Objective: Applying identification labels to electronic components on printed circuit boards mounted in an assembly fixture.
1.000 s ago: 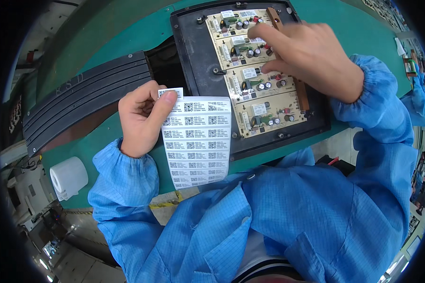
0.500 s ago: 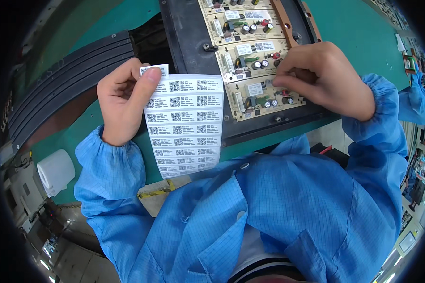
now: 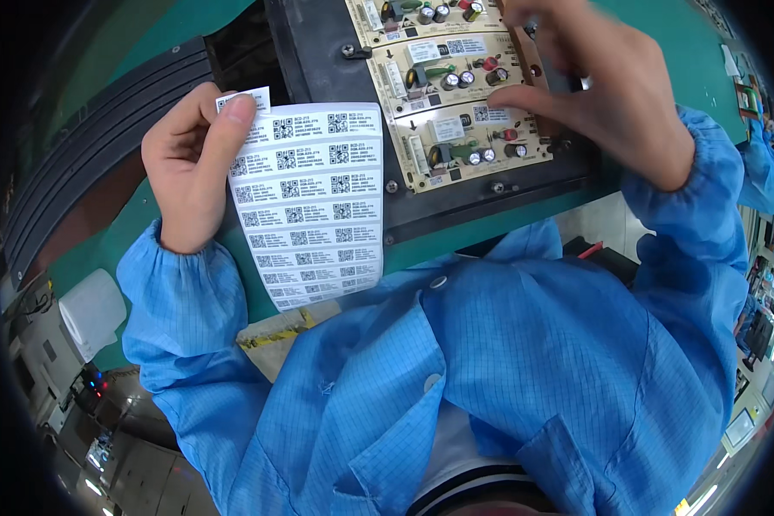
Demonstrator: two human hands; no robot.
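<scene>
Left hand (image 3: 193,163) pinching white label sheet (image 3: 311,206) — rows of square-code stickers

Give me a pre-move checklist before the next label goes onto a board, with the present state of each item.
1. Label sheet held in the left hand, thumb pinching its top corner: ok.
2. Labels left on the sheet: ok, many rows remain.
3. Right hand at the nearest circuit board, fingertips on its right part: ok.
4. Whether the right hand has a peeled label on a fingertip: cannot tell, the fingers are blurred.
5. Boards seated in the black tray: ok, they lie flat in a row.
6. Nearest board already bears a small square-coded label: ok.
</scene>
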